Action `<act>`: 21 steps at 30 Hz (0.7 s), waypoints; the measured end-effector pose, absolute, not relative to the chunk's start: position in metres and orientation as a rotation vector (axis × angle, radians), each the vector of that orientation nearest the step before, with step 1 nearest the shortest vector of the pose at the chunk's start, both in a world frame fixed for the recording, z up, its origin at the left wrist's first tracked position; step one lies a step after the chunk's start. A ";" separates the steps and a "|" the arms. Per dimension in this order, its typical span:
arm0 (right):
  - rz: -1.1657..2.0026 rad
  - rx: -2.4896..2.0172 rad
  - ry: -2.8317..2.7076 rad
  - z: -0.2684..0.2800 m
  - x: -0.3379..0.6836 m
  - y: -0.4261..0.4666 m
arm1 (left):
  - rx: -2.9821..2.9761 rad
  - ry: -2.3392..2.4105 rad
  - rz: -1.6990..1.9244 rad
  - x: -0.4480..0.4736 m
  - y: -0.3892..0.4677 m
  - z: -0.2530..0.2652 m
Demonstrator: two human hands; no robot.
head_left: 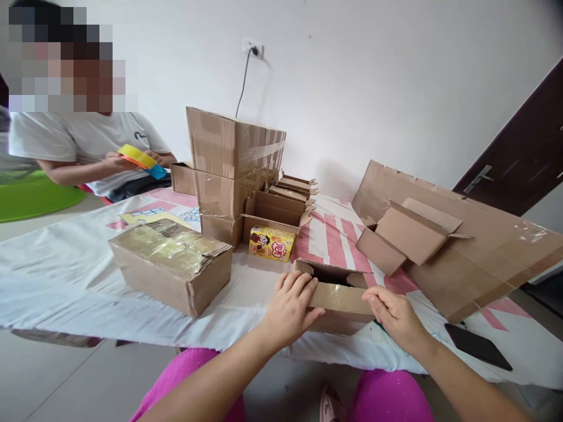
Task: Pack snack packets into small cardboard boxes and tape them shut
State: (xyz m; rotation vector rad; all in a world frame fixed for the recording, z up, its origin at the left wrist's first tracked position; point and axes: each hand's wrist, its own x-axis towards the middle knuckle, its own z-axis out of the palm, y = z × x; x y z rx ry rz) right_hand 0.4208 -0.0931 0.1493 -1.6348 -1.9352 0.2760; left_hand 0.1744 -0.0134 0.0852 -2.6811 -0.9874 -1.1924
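A small cardboard box (pixel 336 322) stands in front of me at the table's near edge, partly open at the top with a dark gap behind its front flap. My left hand (pixel 290 305) lies over the box's left end, fingers bent across the flap and thumb along the front. At the right end, the curled fingers of my right hand (pixel 391 313) close on the flap's corner. Shiny clear tape (pixel 338 289) shows on the flap between my hands. Just behind stands a yellow printed carton (pixel 271 244), leaning against an open cardboard box (pixel 277 206).
A taped cardboard box (pixel 169 264) sits to the left. Stacked boxes (pixel 220 193) rise behind it. Open boxes (pixel 411 231) lean by a large cardboard sheet (pixel 475 246) at right, near a black phone (pixel 477 346). Across the table, a person holds a yellow-and-blue tape dispenser (pixel 143 158).
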 end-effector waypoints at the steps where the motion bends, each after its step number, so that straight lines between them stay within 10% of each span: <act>1: 0.287 -1.662 -1.944 0.149 0.420 -0.091 | -2.693 -0.988 -1.175 0.175 -0.012 0.085; 21: -0.422 -1.521 -2.765 0.156 0.383 -0.037 | -2.793 -1.014 -1.058 0.174 -0.004 0.085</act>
